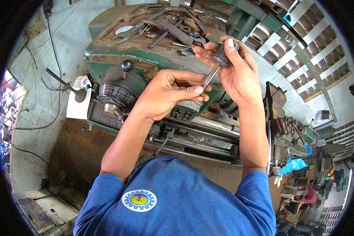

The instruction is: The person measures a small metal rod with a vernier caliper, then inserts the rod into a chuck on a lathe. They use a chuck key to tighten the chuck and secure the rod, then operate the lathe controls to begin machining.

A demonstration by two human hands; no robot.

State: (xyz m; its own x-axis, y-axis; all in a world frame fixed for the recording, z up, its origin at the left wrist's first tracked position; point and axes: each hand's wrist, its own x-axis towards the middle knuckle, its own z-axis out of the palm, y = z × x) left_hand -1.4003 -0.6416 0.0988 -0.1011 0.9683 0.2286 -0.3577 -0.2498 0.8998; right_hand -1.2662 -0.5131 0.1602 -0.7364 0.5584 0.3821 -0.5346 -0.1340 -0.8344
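Observation:
In front of the lathe I hold up a metal tool [212, 74] with a slim, bright shaft and a thick, dark, round head; its exact kind I cannot make out. My left hand [173, 92] is closed, pinching the shaft's lower end between thumb and fingers. Around the dark head curls my right hand [240, 74], its thumb on the upper part. The tool is tilted, head up and to the right. Behind it stands the green lathe [122, 59], its top strewn with spanners [135, 31] and other metal tools.
A round dial with a black ball-knob lever [127, 65] sticks out on the lathe's front left. Below my hands runs the lead screw [208, 131]. At the right are a blue cloth [293, 166] and machinery. Another person [308, 196] is far off at lower right.

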